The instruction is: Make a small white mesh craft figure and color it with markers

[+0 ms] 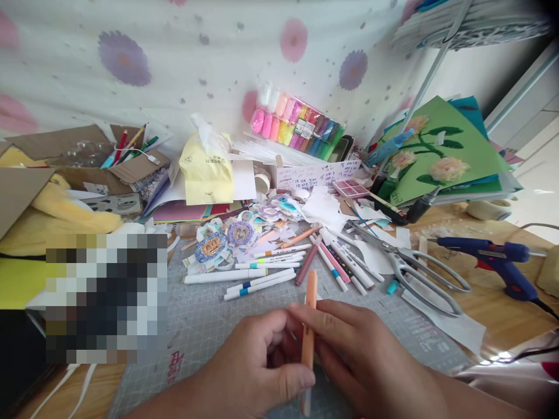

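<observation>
Both hands meet at the lower middle, over the grey cutting mat (205, 337). An orange marker (308, 337) stands nearly upright in the picture between them. My left hand (266, 361) is curled, its thumb against the marker's lower part. Fingers of my right hand (358, 349) press on the marker's upper part from the right. Whatever lies behind the curled fingers is hidden. Just beyond the hands several white-barrelled markers (262, 283) and a dark red marker (308, 260) lie on the mat.
Scissors (419, 273) and a blue glue gun (493, 253) lie to the right. Paper cutouts (240, 234) are heaped mid-mat. Farther back are a yellow tissue pack (207, 169), a pack of coloured clay (301, 125) and green card (441, 148). A cardboard box (26, 198) stands left.
</observation>
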### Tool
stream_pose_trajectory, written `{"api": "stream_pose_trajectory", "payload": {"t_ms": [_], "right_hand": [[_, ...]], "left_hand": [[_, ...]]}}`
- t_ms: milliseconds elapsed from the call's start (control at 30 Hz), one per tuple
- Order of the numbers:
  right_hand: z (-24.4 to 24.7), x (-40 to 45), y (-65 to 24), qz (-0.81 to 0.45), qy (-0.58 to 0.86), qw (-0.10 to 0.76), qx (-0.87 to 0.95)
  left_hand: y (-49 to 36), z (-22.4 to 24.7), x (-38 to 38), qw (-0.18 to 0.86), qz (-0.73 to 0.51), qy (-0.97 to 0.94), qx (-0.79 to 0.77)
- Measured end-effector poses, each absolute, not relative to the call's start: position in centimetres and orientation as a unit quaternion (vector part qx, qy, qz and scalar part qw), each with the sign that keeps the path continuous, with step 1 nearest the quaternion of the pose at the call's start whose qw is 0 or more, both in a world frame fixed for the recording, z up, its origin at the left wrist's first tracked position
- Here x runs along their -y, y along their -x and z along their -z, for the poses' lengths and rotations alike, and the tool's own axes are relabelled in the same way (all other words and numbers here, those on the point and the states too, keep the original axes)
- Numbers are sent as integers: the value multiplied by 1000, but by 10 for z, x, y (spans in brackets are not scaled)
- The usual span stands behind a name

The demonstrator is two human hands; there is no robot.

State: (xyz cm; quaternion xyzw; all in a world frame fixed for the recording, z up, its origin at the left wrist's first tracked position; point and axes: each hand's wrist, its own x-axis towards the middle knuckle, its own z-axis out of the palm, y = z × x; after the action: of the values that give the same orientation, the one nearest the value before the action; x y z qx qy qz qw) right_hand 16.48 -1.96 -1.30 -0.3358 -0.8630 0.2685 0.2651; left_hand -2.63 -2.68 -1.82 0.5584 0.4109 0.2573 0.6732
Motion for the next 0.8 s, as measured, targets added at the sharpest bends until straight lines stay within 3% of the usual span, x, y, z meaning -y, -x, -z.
{"api": "stream_pose_trajectory", "payload": {"t_ms": [233,400,567,667,800], "right_hand": [[6,20,-156,-248,349,261,865],[3,18,-159,-340,295,355,820],[9,14,-165,-533,341,480,608],[9,15,-166,-640,317,439,545],[3,20,-167,-694,320,304,569]], "left_hand": [[24,23,29,703,-285,-539,-365],[26,13,27,557,-286,-642,-442],[30,4,29,422,-266,-730,-467],[31,6,32,364,-273,-779,-432],[31,10,34,307,-268,-833,-373]]}}
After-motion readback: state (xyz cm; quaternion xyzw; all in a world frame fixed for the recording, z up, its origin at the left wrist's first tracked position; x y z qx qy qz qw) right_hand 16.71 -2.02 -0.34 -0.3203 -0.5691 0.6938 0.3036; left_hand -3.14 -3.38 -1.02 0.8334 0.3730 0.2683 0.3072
